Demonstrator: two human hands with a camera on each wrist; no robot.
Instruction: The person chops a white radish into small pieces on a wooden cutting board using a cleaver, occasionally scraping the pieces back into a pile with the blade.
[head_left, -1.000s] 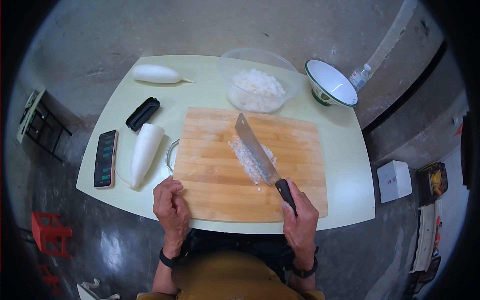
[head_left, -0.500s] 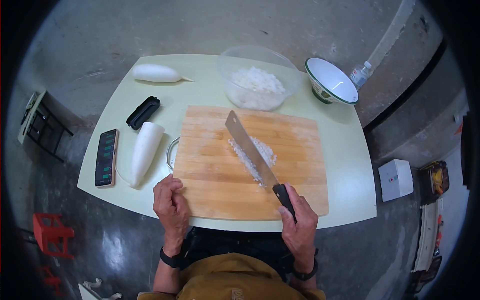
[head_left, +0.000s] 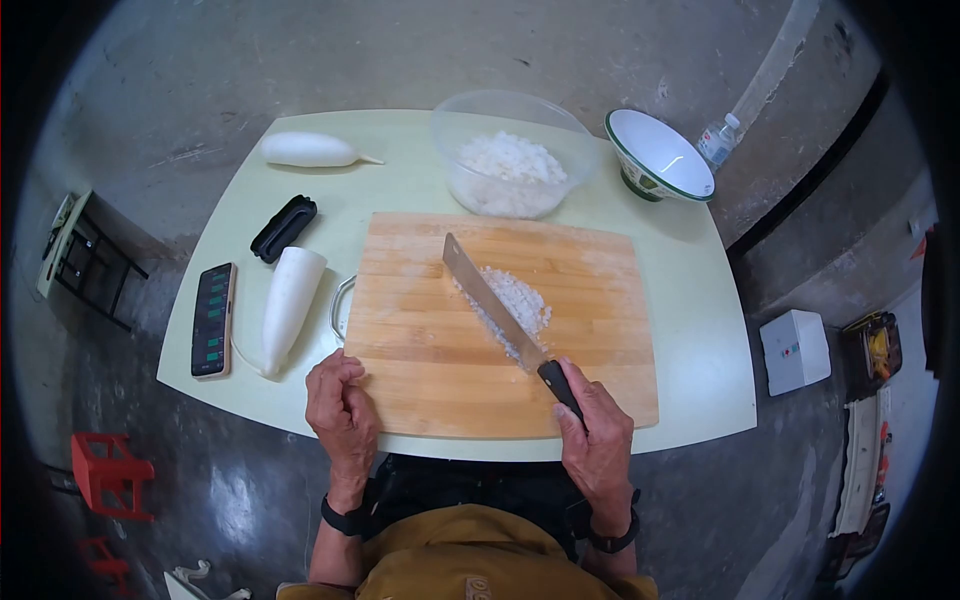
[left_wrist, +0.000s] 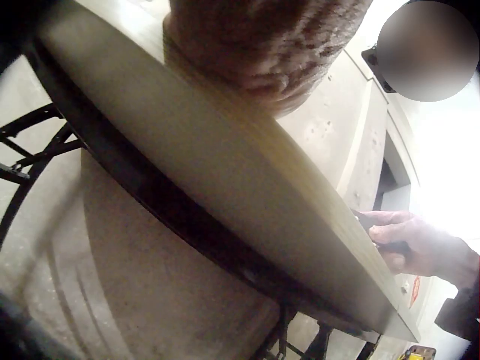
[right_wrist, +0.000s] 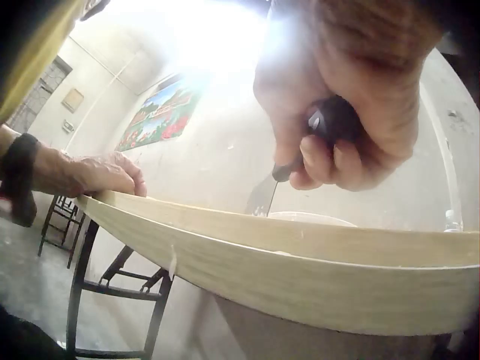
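Observation:
My right hand [head_left: 598, 438] grips the black handle of a cleaver [head_left: 492, 300], fingers wrapped round it in the right wrist view. Its blade slants away to the left over finely chopped white bits [head_left: 520, 298], partly hiding them. They lie mid-way on a wooden cutting board [head_left: 420, 380]. At the board's near left corner, my left hand [head_left: 343, 415] holds the edge with bent fingers. A clear plastic bowl [head_left: 455, 185] of chopped white pieces stands behind the board. One cut daikon radish [head_left: 291, 305] lies left of the board, and a whole daikon [head_left: 310, 150] lies farther back.
A phone [head_left: 212, 320] and a black case [head_left: 284, 228] lie on the table's left side. A metal ring-shaped handle [head_left: 340, 310] shows beside the board. Back right stand a green-rimmed white bowl [head_left: 660, 155] and a plastic bottle [head_left: 718, 140]. Red stools [head_left: 108, 470] are on the floor.
The cleaver's blade has shifted left across the chopped bits, uncovering more of them on its right. My right hand has moved slightly left with it; my left hand stays at the board's corner.

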